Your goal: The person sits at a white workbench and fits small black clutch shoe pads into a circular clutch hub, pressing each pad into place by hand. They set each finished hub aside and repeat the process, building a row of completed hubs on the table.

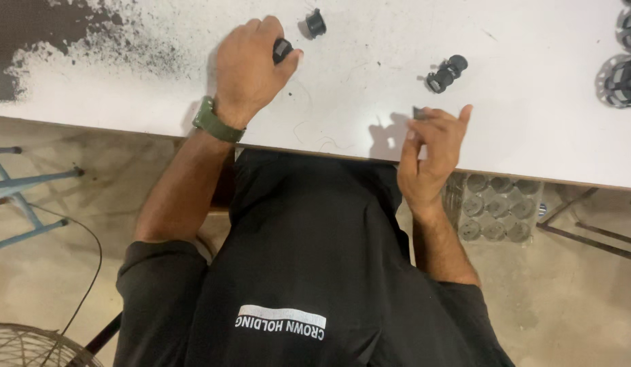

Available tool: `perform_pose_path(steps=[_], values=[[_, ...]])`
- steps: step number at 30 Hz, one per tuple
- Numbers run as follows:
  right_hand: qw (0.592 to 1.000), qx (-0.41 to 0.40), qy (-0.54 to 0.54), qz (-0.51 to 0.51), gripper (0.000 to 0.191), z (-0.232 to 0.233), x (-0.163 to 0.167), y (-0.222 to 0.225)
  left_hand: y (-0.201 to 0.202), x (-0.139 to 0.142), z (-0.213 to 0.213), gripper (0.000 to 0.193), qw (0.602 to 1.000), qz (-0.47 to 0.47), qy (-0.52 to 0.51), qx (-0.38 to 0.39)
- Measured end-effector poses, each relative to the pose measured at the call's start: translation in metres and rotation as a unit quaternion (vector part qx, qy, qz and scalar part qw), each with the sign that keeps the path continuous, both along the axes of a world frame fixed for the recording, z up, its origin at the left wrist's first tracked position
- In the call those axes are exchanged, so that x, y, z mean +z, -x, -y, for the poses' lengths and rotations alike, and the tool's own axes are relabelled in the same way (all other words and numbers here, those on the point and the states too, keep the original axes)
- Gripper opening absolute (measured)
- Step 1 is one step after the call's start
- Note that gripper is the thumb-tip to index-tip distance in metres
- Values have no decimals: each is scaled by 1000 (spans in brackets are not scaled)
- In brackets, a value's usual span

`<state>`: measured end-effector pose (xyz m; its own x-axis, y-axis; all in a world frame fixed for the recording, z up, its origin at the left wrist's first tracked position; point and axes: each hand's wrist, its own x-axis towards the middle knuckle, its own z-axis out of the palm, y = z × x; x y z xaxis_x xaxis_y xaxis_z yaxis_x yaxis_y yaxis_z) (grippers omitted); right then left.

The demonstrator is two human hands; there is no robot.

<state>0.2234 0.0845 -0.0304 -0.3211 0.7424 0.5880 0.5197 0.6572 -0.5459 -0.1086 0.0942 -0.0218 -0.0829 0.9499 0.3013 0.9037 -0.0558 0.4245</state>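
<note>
Your left hand (251, 64) gripped a black cap (283, 49); your right hand (431, 153) pinched a small black piece (418, 112). Pickup step, likely; mating them needed alignment.

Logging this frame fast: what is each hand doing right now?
Left hand: closed on a small black part on the white table.
Right hand: pinching a small dark piece in its fingertips.

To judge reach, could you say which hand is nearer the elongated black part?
Right. The right hand is just below the elongated black part; the left hand is far to its left, gripping another black piece.
</note>
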Motion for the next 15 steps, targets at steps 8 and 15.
perform_pose_path(steps=[8, 15], values=[[983, 96, 37, 155, 49, 8, 12, 37, -55, 25, 19, 31, 961, 92, 111, -234], [985, 71, 62, 143, 37, 7, 5, 42, -43, 54, 42, 28, 968, 173, -40, -178]])
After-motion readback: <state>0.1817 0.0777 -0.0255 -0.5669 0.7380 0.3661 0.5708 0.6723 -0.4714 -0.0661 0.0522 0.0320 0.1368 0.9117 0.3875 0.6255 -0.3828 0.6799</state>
